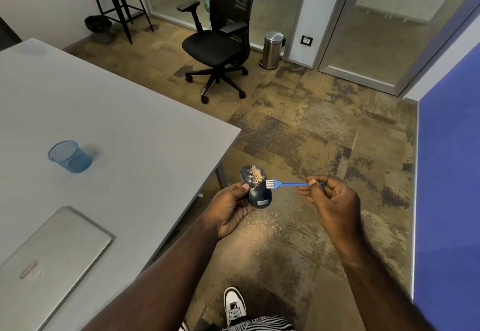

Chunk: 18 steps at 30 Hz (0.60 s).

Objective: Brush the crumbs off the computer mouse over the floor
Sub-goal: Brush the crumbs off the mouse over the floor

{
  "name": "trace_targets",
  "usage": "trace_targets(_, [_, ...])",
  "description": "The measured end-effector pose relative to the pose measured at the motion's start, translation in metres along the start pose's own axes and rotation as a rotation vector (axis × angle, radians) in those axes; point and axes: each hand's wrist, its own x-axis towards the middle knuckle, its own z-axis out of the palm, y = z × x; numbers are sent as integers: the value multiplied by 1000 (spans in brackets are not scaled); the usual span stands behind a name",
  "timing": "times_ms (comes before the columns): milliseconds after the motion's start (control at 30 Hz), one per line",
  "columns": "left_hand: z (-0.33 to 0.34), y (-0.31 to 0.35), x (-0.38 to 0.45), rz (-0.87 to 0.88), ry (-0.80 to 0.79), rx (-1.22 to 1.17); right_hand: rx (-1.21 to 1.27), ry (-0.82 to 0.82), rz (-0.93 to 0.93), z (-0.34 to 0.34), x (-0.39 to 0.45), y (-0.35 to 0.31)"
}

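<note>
1. Low centre, our shoe point(234, 304) stands on the carpet point(298, 135).
2. Mid-frame, our left hand point(231, 208) cups the mouse point(255, 186) past the desk point(117, 122) edge.
3. Our right hand point(330, 200) pinches the brush point(283, 183), bristles touching crumbs point(255, 174).
4. We judge sweeping underway; next, stroke outward.

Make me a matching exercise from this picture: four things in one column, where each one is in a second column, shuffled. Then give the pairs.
Things:
1. computer mouse
2. small blue brush
3. blue mesh cup
4. closed laptop

Places:
A. standing on the grey table, toward its far side
B. lying flat at the table's near edge
C. held in the left hand, out over the carpet
D. pinched by its handle in the right hand, bristles against the mouse

Pairs: 1-C, 2-D, 3-A, 4-B
</note>
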Motion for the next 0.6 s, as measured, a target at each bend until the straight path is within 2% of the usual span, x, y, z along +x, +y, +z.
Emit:
trace_targets(100, [2,3,-3,-16,-42,-64,123,-11,-2,-2,-2,0])
trace_targets(267, [8,5,-7,-81,-83,-120,180,-53,6,0,-10,-2])
trace_targets(600, [16,-5,-3,-146,-48,-81,27,-112,-61,15,-20,-1])
